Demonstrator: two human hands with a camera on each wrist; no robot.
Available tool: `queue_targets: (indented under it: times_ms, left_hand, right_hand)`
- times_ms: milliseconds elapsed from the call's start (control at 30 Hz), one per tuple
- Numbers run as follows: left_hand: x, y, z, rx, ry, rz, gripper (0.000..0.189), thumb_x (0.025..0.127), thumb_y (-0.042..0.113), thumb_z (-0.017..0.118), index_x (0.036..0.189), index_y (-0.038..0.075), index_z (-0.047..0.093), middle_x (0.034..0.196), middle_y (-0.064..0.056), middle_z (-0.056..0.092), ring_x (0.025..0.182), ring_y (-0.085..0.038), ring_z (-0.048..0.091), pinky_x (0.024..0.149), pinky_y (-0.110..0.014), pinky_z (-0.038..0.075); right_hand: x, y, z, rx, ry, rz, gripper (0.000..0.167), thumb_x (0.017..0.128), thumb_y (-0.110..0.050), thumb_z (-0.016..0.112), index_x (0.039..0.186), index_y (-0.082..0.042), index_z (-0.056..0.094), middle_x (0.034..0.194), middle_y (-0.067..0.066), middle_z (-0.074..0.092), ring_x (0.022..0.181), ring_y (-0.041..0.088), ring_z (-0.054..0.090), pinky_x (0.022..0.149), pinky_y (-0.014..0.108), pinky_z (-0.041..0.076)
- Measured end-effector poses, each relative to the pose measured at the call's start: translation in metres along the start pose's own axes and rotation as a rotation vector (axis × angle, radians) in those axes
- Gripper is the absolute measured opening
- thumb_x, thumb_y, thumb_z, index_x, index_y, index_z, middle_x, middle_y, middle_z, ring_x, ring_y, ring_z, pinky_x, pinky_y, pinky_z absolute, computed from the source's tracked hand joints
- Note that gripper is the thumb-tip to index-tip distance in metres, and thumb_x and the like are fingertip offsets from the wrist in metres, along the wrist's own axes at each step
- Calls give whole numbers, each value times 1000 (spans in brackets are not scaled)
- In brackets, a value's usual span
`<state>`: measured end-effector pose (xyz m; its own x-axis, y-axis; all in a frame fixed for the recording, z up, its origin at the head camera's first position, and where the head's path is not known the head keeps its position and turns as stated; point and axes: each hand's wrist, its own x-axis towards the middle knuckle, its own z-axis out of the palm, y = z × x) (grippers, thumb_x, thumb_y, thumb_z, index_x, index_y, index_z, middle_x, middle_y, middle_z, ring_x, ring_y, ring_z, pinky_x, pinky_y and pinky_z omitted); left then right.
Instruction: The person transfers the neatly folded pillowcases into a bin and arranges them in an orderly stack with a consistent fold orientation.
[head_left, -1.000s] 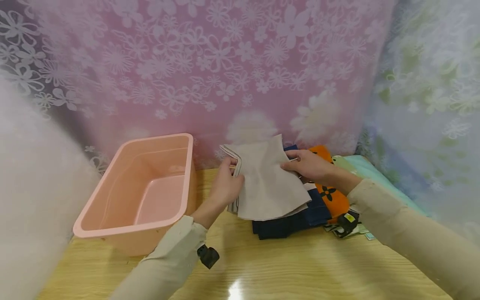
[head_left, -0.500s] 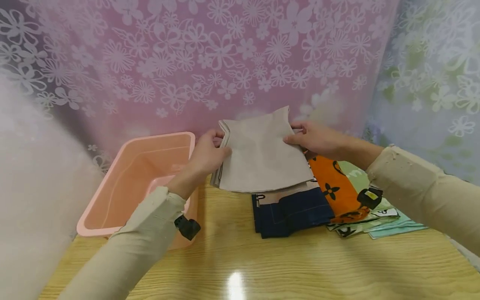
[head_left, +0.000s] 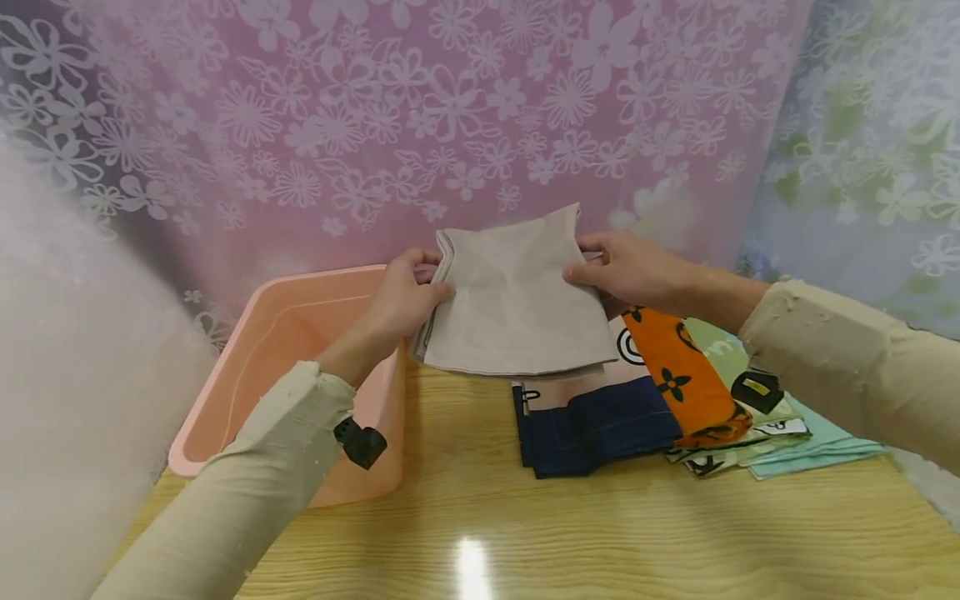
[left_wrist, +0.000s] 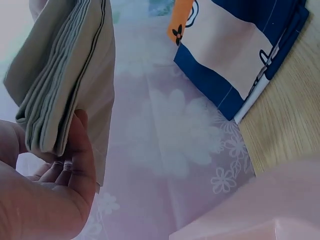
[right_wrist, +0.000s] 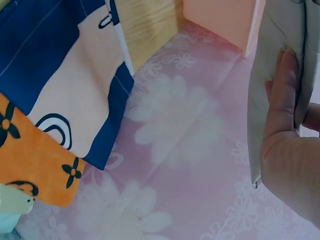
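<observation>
Both hands hold a folded beige cloth (head_left: 521,300) up in the air at the middle of the head view. My left hand (head_left: 401,292) grips its left edge, thumb in front and fingers behind. In the left wrist view several stacked layers of the cloth (left_wrist: 67,75) show between that thumb and fingers. The right edge is pinched by my right hand (head_left: 637,271), with the thumb on the near face. Below and to the right lies a folded navy and pale pink cloth (head_left: 615,425), overlapping an orange cloth (head_left: 693,383) with dark flower prints.
A pink plastic tub (head_left: 225,383) stands on the left of the wooden table (head_left: 480,517), partly behind my left forearm. Pale green cloth (head_left: 712,342) and turquoise cloth (head_left: 817,450) lie at the right end of the row. Behind hangs a pink flowered curtain (head_left: 465,125).
The beige cloth has risen off the folded pile and shifted slightly left, uncovering more of the navy and orange cloths. Both hands have moved up with it, still gripping its edges.
</observation>
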<state>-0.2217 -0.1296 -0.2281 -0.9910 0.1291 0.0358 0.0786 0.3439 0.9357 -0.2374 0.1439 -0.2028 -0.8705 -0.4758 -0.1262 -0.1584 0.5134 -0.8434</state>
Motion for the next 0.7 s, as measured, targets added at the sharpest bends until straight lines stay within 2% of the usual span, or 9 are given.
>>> queue_targets:
  times_ms: [300, 433, 533, 700]
  left_hand:
    - [2, -3, -11, 38, -1, 17, 34, 94, 4, 55, 126, -1, 45, 125, -17, 53, 110, -29, 55, 88, -43, 49]
    - [2, -5, -19, 72, 1, 7, 34, 94, 4, 56, 126, 0, 45, 125, -17, 52, 110, -29, 55, 88, -43, 49]
    - [3, -6, -28, 94, -4, -14, 35, 94, 5, 56, 127, -1, 45, 126, -17, 52, 110, -30, 55, 88, -44, 49]
    - [2, -9, -44, 127, -29, -55, 39, 95, 7, 56, 130, -1, 43, 128, -19, 52, 108, -31, 57, 87, -43, 50]
  right_hand:
    - [6, 1, 10, -40, 23, -14, 48, 101, -22, 51, 144, -7, 36, 124, 18, 57, 91, 28, 67, 72, 42, 56]
    - [9, 3, 15, -32, 22, -22, 61, 100, -25, 52, 151, -5, 23, 139, 19, 45, 98, 28, 65, 74, 41, 55]
    - [12, 4, 19, 12, 18, -22, 70, 100, -27, 52, 154, -9, 11, 146, 19, 36, 101, 28, 64, 76, 41, 55]
    - [21, 2, 30, 125, 12, -22, 66, 101, -25, 51, 154, -14, 14, 133, 16, 51, 100, 27, 64, 77, 42, 55]
